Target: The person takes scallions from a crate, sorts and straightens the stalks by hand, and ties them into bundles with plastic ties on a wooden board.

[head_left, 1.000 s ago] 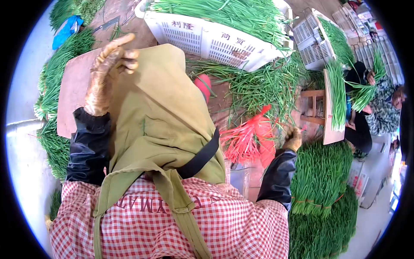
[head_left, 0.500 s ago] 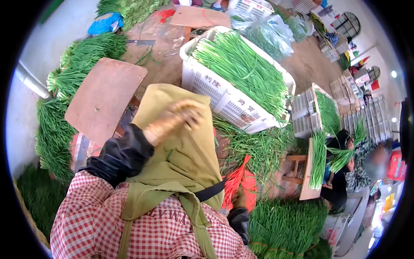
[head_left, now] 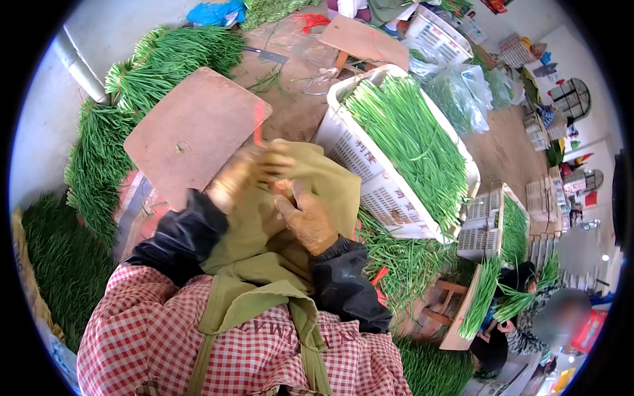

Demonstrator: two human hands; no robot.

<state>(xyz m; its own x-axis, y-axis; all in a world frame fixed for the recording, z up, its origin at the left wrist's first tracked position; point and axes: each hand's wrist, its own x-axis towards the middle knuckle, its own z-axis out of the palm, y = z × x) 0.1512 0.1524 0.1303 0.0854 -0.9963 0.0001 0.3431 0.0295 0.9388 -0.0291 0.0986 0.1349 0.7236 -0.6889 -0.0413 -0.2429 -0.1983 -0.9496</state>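
My left hand (head_left: 254, 173), smeared by motion, is over the olive apron (head_left: 323, 175) on my lap, beside the near corner of a wooden stool top (head_left: 191, 135). Its fingers are too blurred to read. Close by, my right hand (head_left: 307, 221) has its thumb and fingers pressed together, and what they hold, if anything, I cannot make out. A blurred red strip (head_left: 258, 122) stands up just above my left hand, across the stool's right edge. Which hand it belongs to, if either, cannot be told. A few green scraps lie on the stool.
A white crate (head_left: 376, 181) full of green garlic-chive-like stalks (head_left: 409, 145) stands to the right. Tied bundles (head_left: 99, 165) line the left wall. A knife (head_left: 271, 56) lies on the floor. At right, a co-worker (head_left: 528, 323) handles stalks by another stool (head_left: 456, 317).
My right hand has come up from the red strips at my right side to my lap. My left hand stays over the apron. The view has shifted, and a red strip now shows by the stool.
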